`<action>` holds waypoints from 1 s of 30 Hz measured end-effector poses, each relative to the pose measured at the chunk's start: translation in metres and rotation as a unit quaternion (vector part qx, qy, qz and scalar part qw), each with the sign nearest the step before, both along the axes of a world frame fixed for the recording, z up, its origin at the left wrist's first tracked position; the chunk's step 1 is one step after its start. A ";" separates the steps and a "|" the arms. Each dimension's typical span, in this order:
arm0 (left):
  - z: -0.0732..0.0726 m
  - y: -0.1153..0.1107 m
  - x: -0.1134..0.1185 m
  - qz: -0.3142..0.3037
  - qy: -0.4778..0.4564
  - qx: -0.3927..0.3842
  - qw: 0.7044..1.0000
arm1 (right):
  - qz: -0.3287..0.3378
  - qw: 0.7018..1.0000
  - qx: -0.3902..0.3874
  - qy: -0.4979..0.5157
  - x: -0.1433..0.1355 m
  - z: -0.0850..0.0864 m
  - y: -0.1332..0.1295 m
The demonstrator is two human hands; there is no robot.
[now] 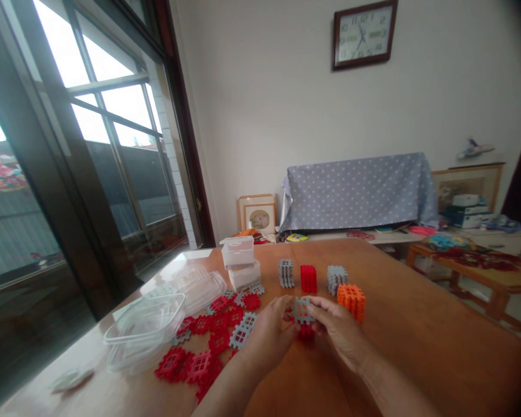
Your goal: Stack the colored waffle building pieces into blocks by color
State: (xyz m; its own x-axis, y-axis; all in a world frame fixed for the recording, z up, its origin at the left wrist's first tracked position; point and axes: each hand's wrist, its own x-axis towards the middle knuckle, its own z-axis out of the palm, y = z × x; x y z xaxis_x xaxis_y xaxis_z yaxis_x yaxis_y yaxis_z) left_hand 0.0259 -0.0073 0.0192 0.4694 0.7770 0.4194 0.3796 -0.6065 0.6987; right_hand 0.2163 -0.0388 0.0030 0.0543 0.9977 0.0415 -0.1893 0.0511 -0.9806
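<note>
Between my two hands is a grey square window-shaped building piece with notched edges. My left hand pinches its left side, and my right hand grips the right side. Just below the grey piece some red shows, partly covered by my fingers. Behind my hands stand a grey stack, a red stack and another grey stack of such pieces. An orange stack is close beside my right hand. Loose red pieces and grey pieces lie spread to the left of my left hand.
Clear plastic tubs and lids sit on the left of the wooden table. White boxes are stacked near the back. A small pale packet lies at the front left. A low side table stands beyond the right edge.
</note>
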 end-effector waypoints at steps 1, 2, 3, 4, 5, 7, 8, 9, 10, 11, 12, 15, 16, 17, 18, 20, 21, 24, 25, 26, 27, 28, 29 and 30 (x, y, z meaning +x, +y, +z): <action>0.002 0.002 -0.001 0.004 0.012 0.007 1.000 | -0.014 1.000 -0.003 0.005 0.000 -0.001 0.001; 0.004 0.004 -0.002 0.013 0.021 0.013 1.000 | -0.030 0.999 -0.006 0.010 0.001 -0.001 0.001; 0.006 0.009 -0.004 0.026 0.028 0.020 0.999 | -0.046 0.999 -0.009 0.012 0.002 -0.001 0.002; 0.009 0.015 -0.006 0.040 0.032 0.027 0.998 | -0.060 0.998 -0.011 0.012 0.003 -0.001 0.002; 0.011 0.022 -0.008 0.055 0.035 0.035 0.997 | -0.070 0.997 -0.015 0.010 0.003 -0.001 0.002; 0.017 0.041 -0.012 0.071 0.041 0.051 0.995 | -0.085 0.996 -0.022 0.003 0.004 0.001 0.001; 0.020 0.052 -0.014 0.084 0.042 0.059 0.994 | -0.090 0.996 -0.023 0.000 0.005 0.002 0.000; 0.022 0.063 -0.015 0.091 0.046 0.063 0.993 | -0.092 0.995 -0.023 -0.003 0.005 0.003 -0.001; 0.024 0.075 -0.015 0.096 0.049 0.058 0.993 | -0.093 0.995 -0.023 -0.005 0.004 0.004 -0.001; 0.026 0.086 -0.015 0.110 0.049 0.051 0.991 | -0.095 0.995 -0.024 -0.006 0.004 0.005 -0.002; 0.027 0.097 -0.014 0.122 0.057 0.040 0.990 | -0.098 0.995 -0.025 -0.008 0.004 0.006 -0.003; 0.026 0.128 -0.005 0.142 0.065 0.017 0.988 | -0.101 0.994 -0.029 -0.011 0.002 0.007 -0.004; 0.026 0.136 -0.001 0.145 0.068 0.010 0.987 | -0.099 0.995 -0.029 -0.012 0.002 0.006 -0.003; 0.025 0.144 0.002 0.147 0.072 0.004 0.986 | -0.095 0.995 -0.029 -0.013 0.002 0.006 -0.002; 0.025 0.151 0.006 0.149 0.076 0.000 0.986 | -0.091 0.995 -0.030 -0.015 0.001 0.005 -0.002; 0.027 0.163 0.012 0.150 0.089 -0.005 0.985 | -0.085 0.996 -0.036 -0.019 0.000 0.003 0.000; 0.028 0.168 0.014 0.150 0.096 -0.006 0.984 | -0.084 0.995 -0.040 -0.020 0.000 0.002 0.001; 0.030 0.181 0.019 0.145 0.117 -0.008 0.982 | -0.079 0.995 -0.051 -0.018 -0.002 -0.001 0.003; 0.031 0.185 0.019 0.142 0.123 -0.009 0.982 | -0.077 0.995 -0.053 -0.017 -0.002 -0.002 0.003; 0.031 0.189 0.020 0.140 0.129 -0.011 0.982 | -0.074 0.996 -0.055 -0.015 -0.003 -0.002 0.004; 0.031 0.192 0.021 0.138 0.133 -0.013 0.981 | -0.073 0.996 -0.056 -0.013 -0.003 -0.003 0.004; 0.031 0.195 0.021 0.135 0.138 -0.015 0.981 | -0.072 0.996 -0.056 -0.012 -0.004 -0.003 0.004; 0.030 0.199 0.021 0.132 0.141 -0.017 0.981 | -0.072 0.996 -0.056 -0.011 -0.004 -0.004 0.004; 0.029 0.202 0.022 0.129 0.144 -0.019 0.981 | -0.072 0.996 -0.056 -0.010 -0.005 -0.004 0.004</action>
State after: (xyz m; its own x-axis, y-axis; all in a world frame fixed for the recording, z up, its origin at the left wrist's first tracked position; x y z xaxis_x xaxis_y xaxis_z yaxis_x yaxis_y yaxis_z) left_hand 0.0476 0.1943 0.0482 0.3504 0.8980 0.2663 0.7018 -0.4400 0.5602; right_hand 0.2114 -0.0344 -0.0009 0.1983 0.9778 -0.0679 -0.1674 -0.0345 -0.9853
